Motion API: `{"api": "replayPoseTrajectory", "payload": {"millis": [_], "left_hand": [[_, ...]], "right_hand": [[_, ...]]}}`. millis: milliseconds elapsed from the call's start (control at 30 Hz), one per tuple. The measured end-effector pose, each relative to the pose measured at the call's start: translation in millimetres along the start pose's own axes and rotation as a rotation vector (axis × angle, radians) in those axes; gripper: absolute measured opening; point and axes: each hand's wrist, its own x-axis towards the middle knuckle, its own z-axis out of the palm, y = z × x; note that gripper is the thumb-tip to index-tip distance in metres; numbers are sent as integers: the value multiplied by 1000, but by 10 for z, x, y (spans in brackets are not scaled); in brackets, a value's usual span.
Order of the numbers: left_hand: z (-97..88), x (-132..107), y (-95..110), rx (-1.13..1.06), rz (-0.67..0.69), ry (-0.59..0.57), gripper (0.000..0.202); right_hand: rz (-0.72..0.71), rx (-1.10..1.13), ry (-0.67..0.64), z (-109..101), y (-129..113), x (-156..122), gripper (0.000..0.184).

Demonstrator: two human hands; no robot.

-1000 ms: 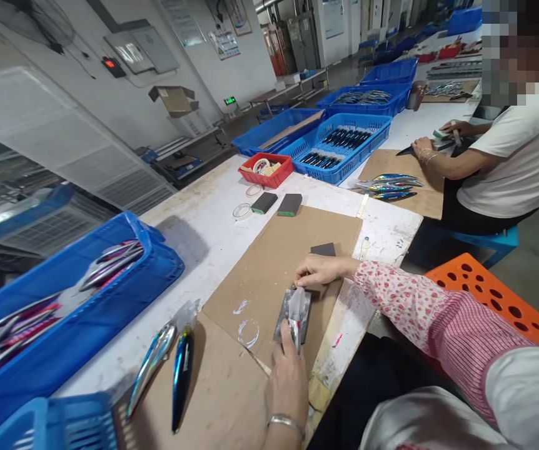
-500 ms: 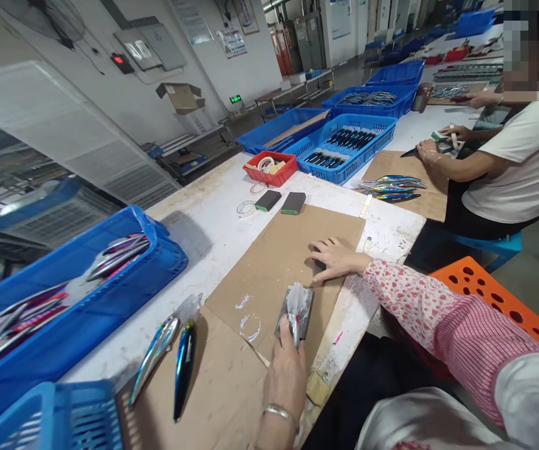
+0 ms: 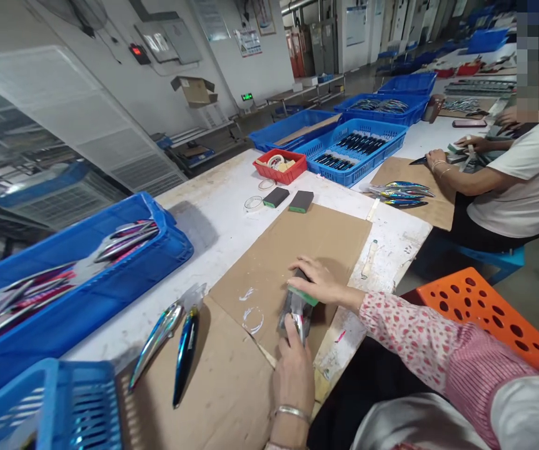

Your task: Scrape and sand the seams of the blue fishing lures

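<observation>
My left hand [image 3: 295,369], with a silver bracelet, pinches a silvery fishing lure [image 3: 301,326] against a dark flat pad [image 3: 281,320] on the cardboard [image 3: 330,234]. In my right hand [image 3: 319,282] is a dark sanding block with a green layer [image 3: 307,297], its fingers wrapped over the top. The block lies over the far end of the lure and hides it. To the left, a silver-blue lure [image 3: 156,344] and a black-blue lure [image 3: 187,356] rest side by side, clear film at their far ends.
A blue bin of lures [image 3: 176,240] stands at left, a blue basket [image 3: 92,406] in front of it. Two dark sanding blocks [image 3: 301,201] and a red tray [image 3: 292,173] sit farther back. An orange perforated stool [image 3: 466,294] is at right; a co-worker [image 3: 518,187] sits beyond.
My right hand has moved left and toward me, bringing the sanding block from the cardboard onto the lure. My left hand still holds the lure. The view has shifted slightly.
</observation>
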Motion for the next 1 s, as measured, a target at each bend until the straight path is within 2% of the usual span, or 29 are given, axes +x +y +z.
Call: {"api": "replayPoseTrajectory", "payload": {"millis": [100, 167, 200, 300, 367, 433, 567, 667, 733, 800, 900, 1000], "left_hand": [[-3, 11, 26, 97, 31, -57, 56], [-27, 40, 47, 139, 46, -84, 55], [-40, 53, 56, 140, 50, -83, 55], [-56, 61, 74, 124, 54, -35, 57], [-47, 38, 75, 127, 54, -1, 56], [-32, 6, 67, 146, 72, 12, 58], [-14, -22, 37, 159, 108, -33, 59], [-21, -2, 24, 142, 97, -68, 57], [-40, 13, 26, 145, 98, -62, 57], [-71, 22, 32, 136, 112, -52, 57], [-119, 25, 37, 106, 119, -45, 56], [-120, 22, 33, 95, 105, -41, 55]], "right_hand": [[-66, -143, 2, 33, -129, -151, 63], [-135, -215, -1, 33, -174, -106, 67], [-130, -226, -7, 28, -180, -39, 66], [14, -171, -44, -15, -136, 212, 55], [45, -124, -53, -64, -89, 286, 51], [26, -102, -38, -110, -65, 218, 50], [28, -152, 9, -98, -134, -154, 58], [-82, -230, 27, -16, -198, -262, 67], [-108, -252, 15, -12, -170, -133, 68], [-9, -236, -5, -89, -79, 114, 63], [143, -122, 63, -272, 67, 443, 54], [96, -35, 55, -297, 69, 417, 47]]}}
